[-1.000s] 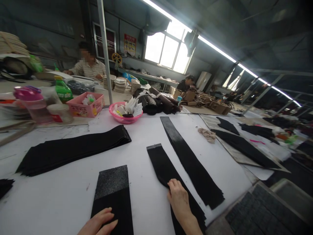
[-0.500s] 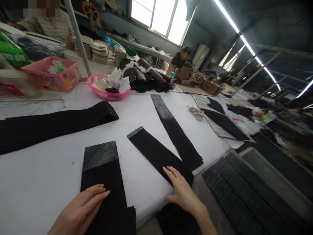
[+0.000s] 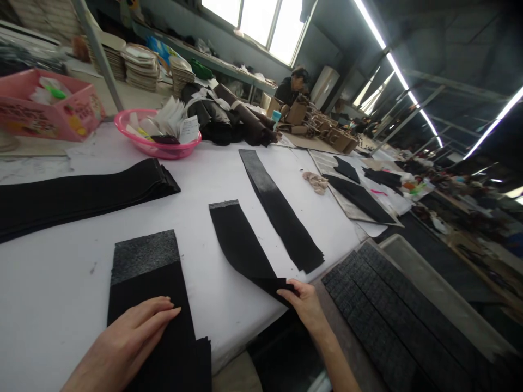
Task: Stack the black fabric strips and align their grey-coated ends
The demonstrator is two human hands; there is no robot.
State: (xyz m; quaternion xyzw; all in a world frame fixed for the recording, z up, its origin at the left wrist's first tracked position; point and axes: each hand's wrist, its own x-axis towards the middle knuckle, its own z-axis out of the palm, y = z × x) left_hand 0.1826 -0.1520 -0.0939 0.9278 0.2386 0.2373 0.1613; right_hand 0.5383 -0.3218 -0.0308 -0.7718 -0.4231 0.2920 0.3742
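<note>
Head view: the left hand (image 3: 133, 337) is pressing a black panel (image 3: 149, 288) while the right hand (image 3: 305, 306) is pinching a black strip (image 3: 239, 242).
The left hand is lying flat, fingers together, on the panel's near half on the white table (image 3: 204, 179). The right thumb and fingers are clamping the strip's near end at the table edge, holding it curled off the surface, with a longer strip (image 3: 281, 215) lying just beside it.
</note>
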